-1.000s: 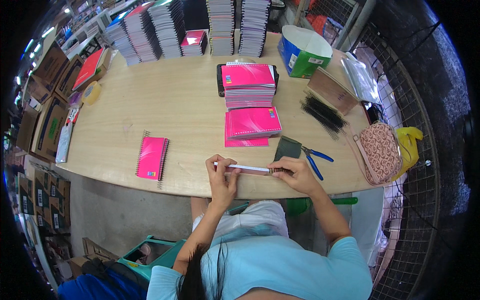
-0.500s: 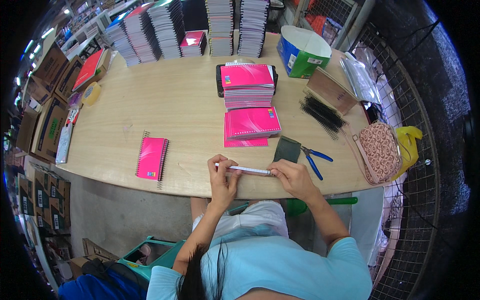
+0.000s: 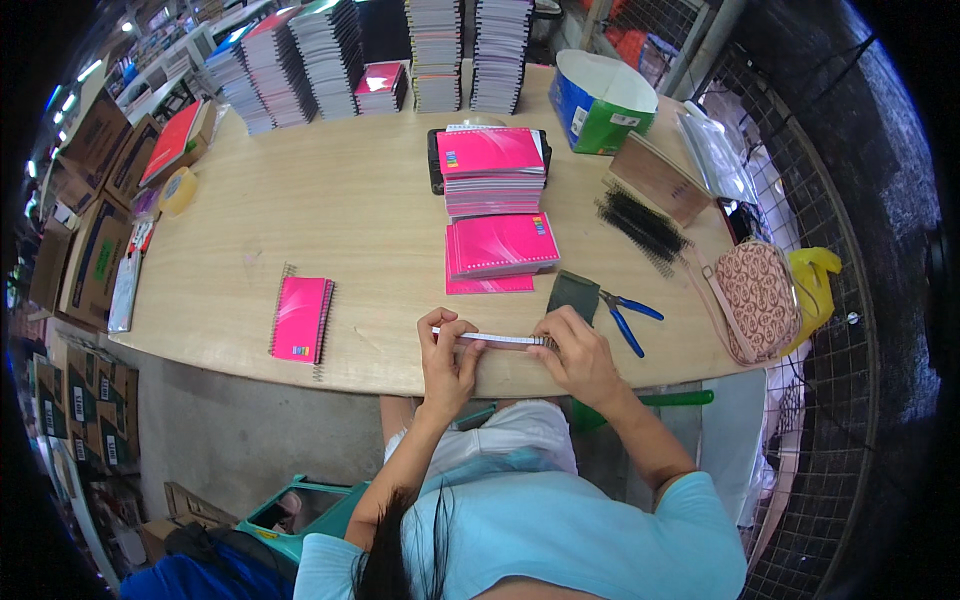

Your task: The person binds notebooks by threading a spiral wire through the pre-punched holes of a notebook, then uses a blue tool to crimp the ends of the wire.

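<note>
Near the table's front edge, I hold a small notebook (image 3: 495,339) edge-on, its white page edges facing up. My left hand (image 3: 447,352) pinches its left end between thumb and fingers. At the right end, the fingers of my right hand (image 3: 575,352) close on a dark spiral coil (image 3: 548,343) against the notebook's edge; how far it is threaded is hidden. Just beyond my right hand lie a dark green pouch (image 3: 576,294) and blue-handled pliers (image 3: 628,322). Left of my hands lies a pink notebook (image 3: 300,318) with coils along its long sides.
Pink unbound booklets (image 3: 502,243) are stacked ahead of my hands, beside a heap of black coils (image 3: 643,227). A wooden block (image 3: 660,178), a cut-open carton (image 3: 602,108) and a patterned bag (image 3: 757,300) stand at the right. Tall notebook stacks (image 3: 332,60) line the back.
My right hand has shifted slightly and its fingers have rolled up over the notebook's right end, showing more of the coil. The left hand keeps its hold.
</note>
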`<state>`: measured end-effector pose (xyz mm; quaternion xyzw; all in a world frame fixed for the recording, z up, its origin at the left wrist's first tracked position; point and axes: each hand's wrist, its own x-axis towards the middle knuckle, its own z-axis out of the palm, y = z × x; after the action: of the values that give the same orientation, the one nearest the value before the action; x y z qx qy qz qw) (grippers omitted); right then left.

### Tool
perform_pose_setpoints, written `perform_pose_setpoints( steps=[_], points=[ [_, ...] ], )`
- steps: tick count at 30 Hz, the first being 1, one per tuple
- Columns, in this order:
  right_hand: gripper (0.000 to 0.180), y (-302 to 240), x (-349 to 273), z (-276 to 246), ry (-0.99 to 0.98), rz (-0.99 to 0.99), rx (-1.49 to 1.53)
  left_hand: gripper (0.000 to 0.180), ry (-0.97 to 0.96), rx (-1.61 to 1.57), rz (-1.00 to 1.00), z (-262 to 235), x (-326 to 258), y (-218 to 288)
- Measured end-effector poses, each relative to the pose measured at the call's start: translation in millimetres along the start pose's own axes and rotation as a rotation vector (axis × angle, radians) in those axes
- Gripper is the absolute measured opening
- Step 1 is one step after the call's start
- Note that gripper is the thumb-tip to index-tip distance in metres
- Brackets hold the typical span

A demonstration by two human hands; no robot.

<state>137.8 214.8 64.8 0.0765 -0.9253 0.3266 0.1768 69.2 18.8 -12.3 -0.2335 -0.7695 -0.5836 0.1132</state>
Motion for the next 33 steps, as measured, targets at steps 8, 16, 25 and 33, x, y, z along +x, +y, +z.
perform_pose_setpoints(
  steps=[8, 16, 25, 33],
  points=[
    [0.039, 41, 16, -27, -0.055, 0.058, -0.036, 0.037, -0.078, -0.053, 0.005, -6, 4, 3],
    [0.053, 78, 38, -55, -0.363, 0.125, 0.038, 0.061, -0.043, 0.035, 0.032, 6, 12, 4],
    [0.047, 72, 32, -35, -0.574, -0.002, 0.258, 0.063, -0.123, -0.017, 0.014, 11, 14, 4],
    [0.040, 84, 22, -25, -0.468, 0.209, 0.587, 0.066, -0.157, -0.015, 0.086, 21, 17, 7]
  ],
)
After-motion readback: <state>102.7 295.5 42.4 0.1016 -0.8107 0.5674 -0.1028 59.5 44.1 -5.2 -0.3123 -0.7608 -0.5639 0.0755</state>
